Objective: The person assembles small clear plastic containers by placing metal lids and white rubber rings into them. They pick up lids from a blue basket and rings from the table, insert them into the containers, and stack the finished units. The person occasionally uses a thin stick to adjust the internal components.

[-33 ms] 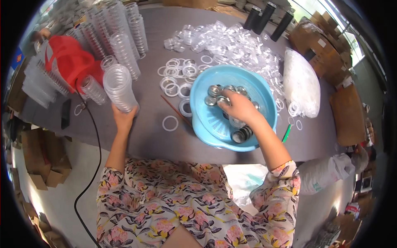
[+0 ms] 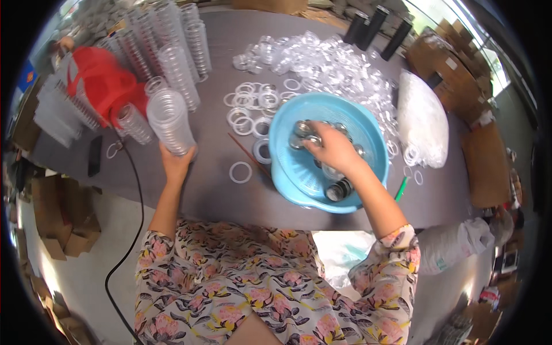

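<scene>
My left hand (image 2: 177, 163) is closed round the lower end of a stack of clear round plastic pieces (image 2: 168, 115), held tilted over the table's left part. My right hand (image 2: 333, 148) reaches into a light blue plastic basket (image 2: 290, 192). Its fingers are curled at a small round silver lid (image 2: 313, 140); the fingertips are partly hidden. Around them lie several more silver lids (image 2: 302, 127). A short row of dark-sided round lids (image 2: 338, 190) lies on its side near the basket's front wall.
Tall stacks of clear pieces (image 2: 178, 72) and a red plastic bag (image 2: 98, 75) stand at the left. Loose clear pieces (image 2: 328, 60) heap behind the basket. White rings (image 2: 240, 172), a brown stick (image 2: 244, 150), a green-handled tool (image 2: 401, 188) and a full plastic bag (image 2: 422, 121) lie nearby.
The whole view has shifted slightly, so everything sits a little further right and lower. Both hands keep nearly the same places; my right fingers have moved only slightly among the lids.
</scene>
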